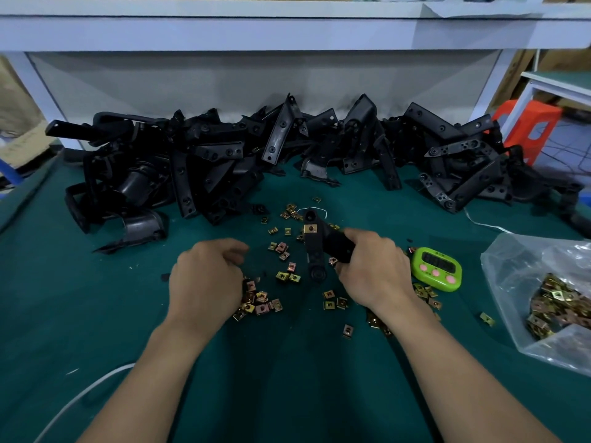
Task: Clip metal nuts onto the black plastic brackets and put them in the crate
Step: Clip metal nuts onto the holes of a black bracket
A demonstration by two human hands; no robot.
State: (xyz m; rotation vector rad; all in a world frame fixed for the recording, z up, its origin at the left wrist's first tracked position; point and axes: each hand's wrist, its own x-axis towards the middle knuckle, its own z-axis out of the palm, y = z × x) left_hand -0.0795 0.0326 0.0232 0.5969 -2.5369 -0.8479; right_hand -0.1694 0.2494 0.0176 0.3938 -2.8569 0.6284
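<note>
My right hand (371, 266) grips a black plastic bracket (315, 247) above the green mat, its long arm pointing away from me. One brass-coloured metal nut (310, 229) sits clipped near the bracket's far end. My left hand (206, 276) hovers with curled fingers over a cluster of loose metal nuts (259, 302); whether it pinches one is hidden by the fingers. More nuts lie scattered between and around both hands. No crate is in view.
A long heap of black brackets (287, 155) runs along the back of the green mat (96, 314). A green timer (436, 268) sits right of my right hand. A clear plastic bag of nuts (556, 302) lies at the right edge. A white cable (80, 398) crosses the front left.
</note>
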